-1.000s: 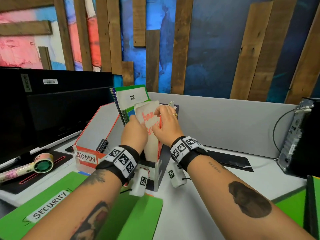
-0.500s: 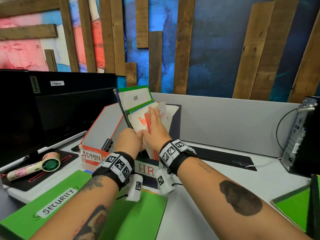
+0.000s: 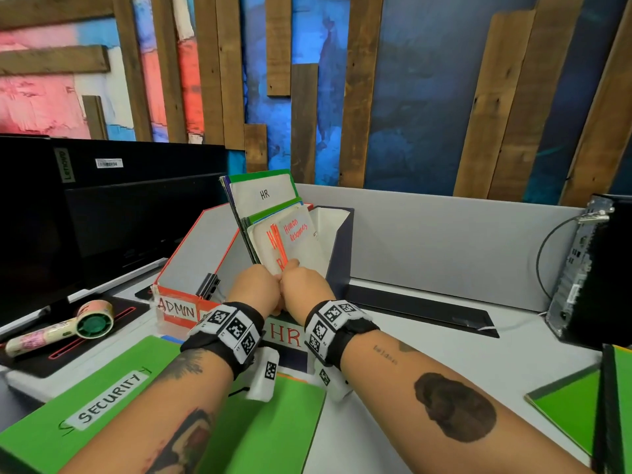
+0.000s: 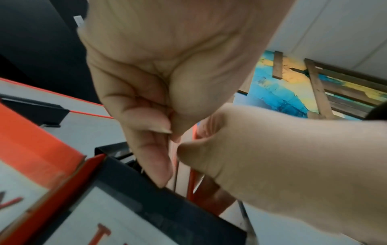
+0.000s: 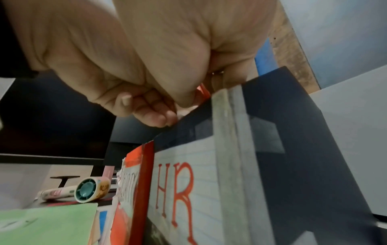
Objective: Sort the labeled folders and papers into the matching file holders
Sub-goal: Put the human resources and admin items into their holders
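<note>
From the head view, both hands meet knuckle to knuckle at the front lip of the dark HR holder (image 3: 337, 248), which stands on the desk (image 3: 427, 364) just right of the red-edged ADMIN holder (image 3: 191, 261). The left hand (image 3: 254, 285) and right hand (image 3: 304, 282) sit low against a sheaf of papers (image 3: 290, 241) standing inside the HR holder, the front sheet reading "Human Resources", with a green HR folder (image 3: 261, 193) upright behind it. A green SECURITY folder (image 3: 102, 398) lies flat under the left forearm, another green folder (image 3: 567, 408) lies at the right edge of the desk, and a handheld fan (image 3: 82, 323) rests by the monitor (image 3: 102, 213). In the left wrist view, the left hand (image 4: 159, 86) has its thumb pressed to its curled fingers, pinching thin sheet edges just above the holder's dark rim (image 4: 167, 199); the right hand (image 4: 282, 162) is touching it from the right, its grip hidden. In the right wrist view, the right hand (image 5: 171, 54) shows fingers curled in against the thumb at the top edge of the holder, beside a red-marked sheet; whether it actually pinches the paper cannot be told.
</note>
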`<act>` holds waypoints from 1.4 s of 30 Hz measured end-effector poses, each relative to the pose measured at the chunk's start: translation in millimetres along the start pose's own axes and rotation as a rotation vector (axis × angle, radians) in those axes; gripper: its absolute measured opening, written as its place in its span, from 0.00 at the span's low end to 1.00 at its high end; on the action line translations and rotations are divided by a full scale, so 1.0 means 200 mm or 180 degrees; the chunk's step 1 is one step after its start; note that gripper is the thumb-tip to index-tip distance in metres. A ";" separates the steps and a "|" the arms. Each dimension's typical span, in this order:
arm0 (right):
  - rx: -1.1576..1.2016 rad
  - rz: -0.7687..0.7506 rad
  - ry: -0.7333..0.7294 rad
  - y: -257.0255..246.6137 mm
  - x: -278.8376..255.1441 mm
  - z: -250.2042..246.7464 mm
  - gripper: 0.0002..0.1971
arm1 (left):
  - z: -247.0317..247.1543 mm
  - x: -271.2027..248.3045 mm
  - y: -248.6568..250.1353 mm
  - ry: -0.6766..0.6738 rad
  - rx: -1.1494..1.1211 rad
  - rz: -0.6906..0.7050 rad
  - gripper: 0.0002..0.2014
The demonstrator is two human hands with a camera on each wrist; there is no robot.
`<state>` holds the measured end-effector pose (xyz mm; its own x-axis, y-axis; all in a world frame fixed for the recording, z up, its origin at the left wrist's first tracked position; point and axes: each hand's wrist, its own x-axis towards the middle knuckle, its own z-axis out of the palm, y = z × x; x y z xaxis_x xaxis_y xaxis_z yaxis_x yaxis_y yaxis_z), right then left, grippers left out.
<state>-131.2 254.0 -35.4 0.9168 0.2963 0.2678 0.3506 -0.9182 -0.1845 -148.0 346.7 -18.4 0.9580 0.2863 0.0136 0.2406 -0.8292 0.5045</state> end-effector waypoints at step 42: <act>0.2106 0.2607 0.1671 1.35 -1.24 -0.06 0.10 | 0.85 -0.57 0.71 -0.1418 -0.1881 0.1773 0.11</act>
<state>-267.4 -70.1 -140.3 0.7777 -0.6054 0.1696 -0.1341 -0.4232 -0.8961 -196.6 115.0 -94.9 0.9125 -0.3927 0.1149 -0.2737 -0.3772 0.8847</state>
